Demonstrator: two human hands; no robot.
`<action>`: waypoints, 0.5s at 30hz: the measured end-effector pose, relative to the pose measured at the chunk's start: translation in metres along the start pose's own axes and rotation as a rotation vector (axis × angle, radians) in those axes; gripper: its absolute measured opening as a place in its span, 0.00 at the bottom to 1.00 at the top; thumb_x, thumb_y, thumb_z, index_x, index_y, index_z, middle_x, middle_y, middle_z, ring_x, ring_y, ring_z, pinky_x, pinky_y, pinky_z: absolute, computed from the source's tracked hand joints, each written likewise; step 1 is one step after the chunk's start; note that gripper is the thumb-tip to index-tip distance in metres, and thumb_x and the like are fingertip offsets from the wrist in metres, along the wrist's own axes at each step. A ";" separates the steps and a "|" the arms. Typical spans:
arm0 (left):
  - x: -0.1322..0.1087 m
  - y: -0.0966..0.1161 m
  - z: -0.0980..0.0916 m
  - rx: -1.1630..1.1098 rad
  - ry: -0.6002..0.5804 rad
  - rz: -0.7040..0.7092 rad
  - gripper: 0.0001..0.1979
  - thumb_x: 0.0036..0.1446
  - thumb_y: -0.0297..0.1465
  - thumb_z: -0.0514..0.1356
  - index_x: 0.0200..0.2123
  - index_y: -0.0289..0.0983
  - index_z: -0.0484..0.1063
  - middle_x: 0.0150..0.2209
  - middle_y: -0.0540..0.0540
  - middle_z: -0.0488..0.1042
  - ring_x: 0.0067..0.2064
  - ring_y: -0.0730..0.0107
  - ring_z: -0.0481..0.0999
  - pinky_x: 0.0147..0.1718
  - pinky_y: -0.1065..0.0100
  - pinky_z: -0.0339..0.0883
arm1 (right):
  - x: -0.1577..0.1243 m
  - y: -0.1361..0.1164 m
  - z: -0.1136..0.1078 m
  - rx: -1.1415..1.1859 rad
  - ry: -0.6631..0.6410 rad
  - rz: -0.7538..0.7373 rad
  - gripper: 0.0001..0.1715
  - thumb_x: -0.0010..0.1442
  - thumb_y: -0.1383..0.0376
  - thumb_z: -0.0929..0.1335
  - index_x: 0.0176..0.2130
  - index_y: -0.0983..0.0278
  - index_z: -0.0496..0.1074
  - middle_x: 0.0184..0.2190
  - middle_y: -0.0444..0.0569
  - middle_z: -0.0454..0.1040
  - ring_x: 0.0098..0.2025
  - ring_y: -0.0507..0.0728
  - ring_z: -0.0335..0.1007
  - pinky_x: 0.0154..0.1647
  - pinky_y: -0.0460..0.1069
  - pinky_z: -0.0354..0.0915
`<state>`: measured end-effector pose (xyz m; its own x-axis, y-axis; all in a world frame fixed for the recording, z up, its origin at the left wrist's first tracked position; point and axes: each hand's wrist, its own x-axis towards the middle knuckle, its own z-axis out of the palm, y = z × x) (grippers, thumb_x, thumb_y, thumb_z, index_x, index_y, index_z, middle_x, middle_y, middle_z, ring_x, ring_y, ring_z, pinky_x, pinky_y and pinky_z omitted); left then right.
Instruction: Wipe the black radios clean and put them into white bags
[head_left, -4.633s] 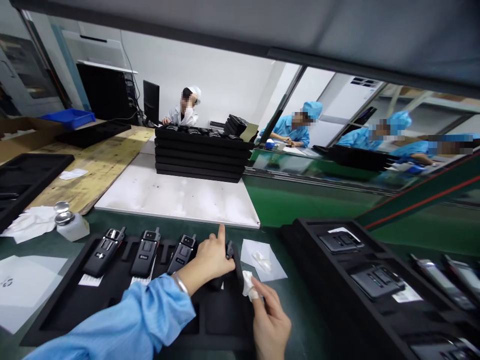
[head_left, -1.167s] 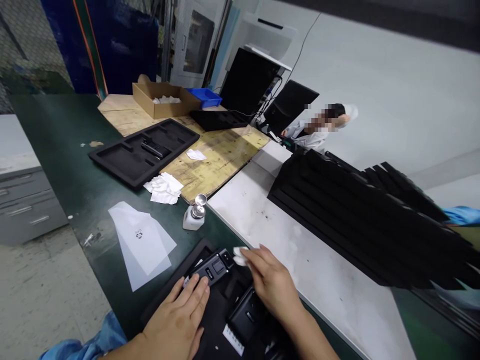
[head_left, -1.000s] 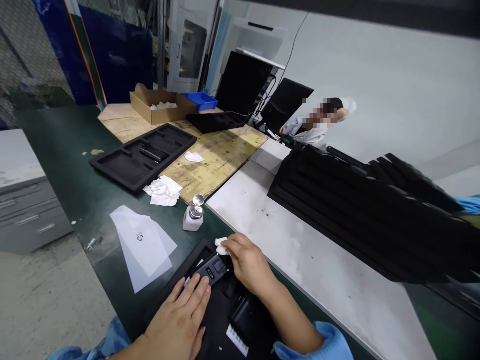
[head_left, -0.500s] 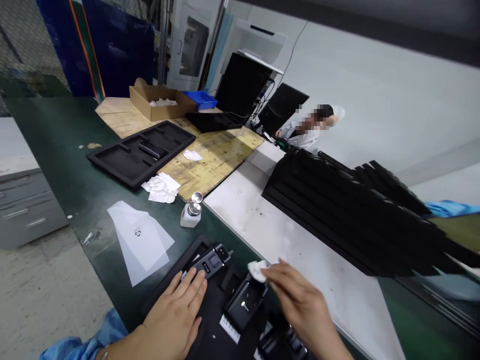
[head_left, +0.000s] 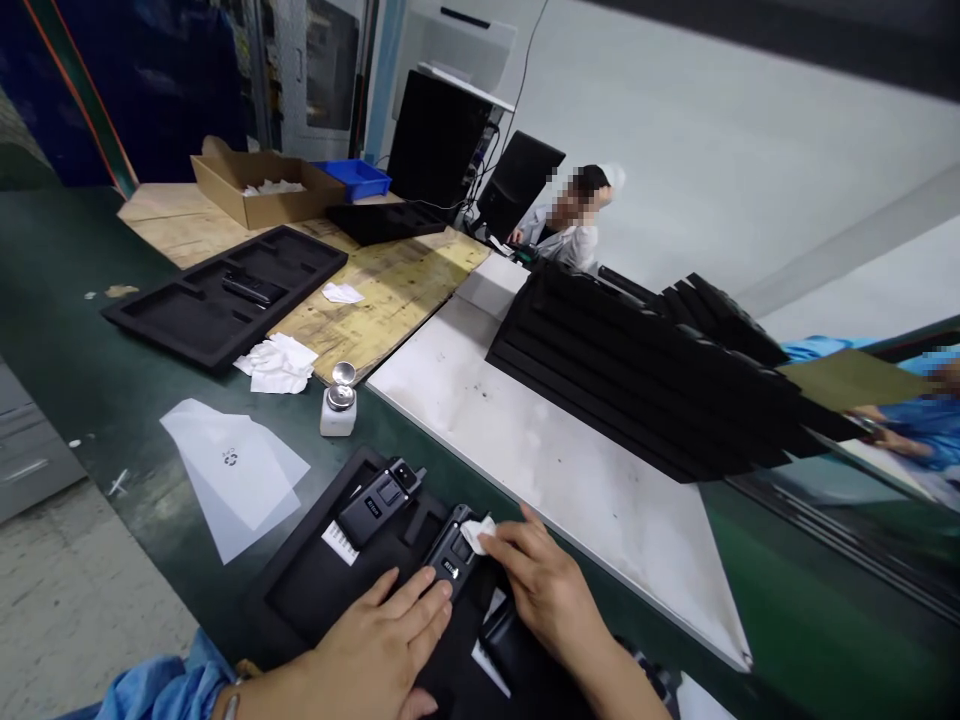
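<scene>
A black foam tray lies at the near edge of the green bench with black handheld radios in its slots. My left hand rests flat, fingers spread, on the lower end of the second radio. My right hand pinches a small white wipe and presses it against the top of that radio. The first radio sits untouched in the slot to its left. A third radio is mostly hidden under my right wrist.
A small white dispenser bottle stands beyond the tray, next to clear bags and crumpled wipes. Another foam tray lies far left. Stacked black trays sit on a white board. A person sits behind monitors.
My right hand with the wipe has gone from the first radio to the second one. My left hand has slid over from the first radio onto the second.
</scene>
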<state>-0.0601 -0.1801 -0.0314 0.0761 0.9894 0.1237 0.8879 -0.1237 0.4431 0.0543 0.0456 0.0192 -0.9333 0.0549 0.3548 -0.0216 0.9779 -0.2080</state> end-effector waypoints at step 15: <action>0.005 0.007 -0.014 0.037 -0.207 -0.074 0.40 0.53 0.24 0.56 0.69 0.36 0.48 0.71 0.46 0.43 0.70 0.53 0.47 0.63 0.51 0.58 | 0.003 -0.002 0.011 -0.097 0.131 0.023 0.22 0.61 0.78 0.59 0.46 0.64 0.75 0.36 0.49 0.74 0.38 0.54 0.73 0.61 0.65 0.63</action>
<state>-0.0599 -0.1767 -0.0152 0.0985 0.9906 -0.0950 0.9102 -0.0511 0.4111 0.0470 0.0415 0.0105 -0.8784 0.0974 0.4679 0.0400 0.9906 -0.1312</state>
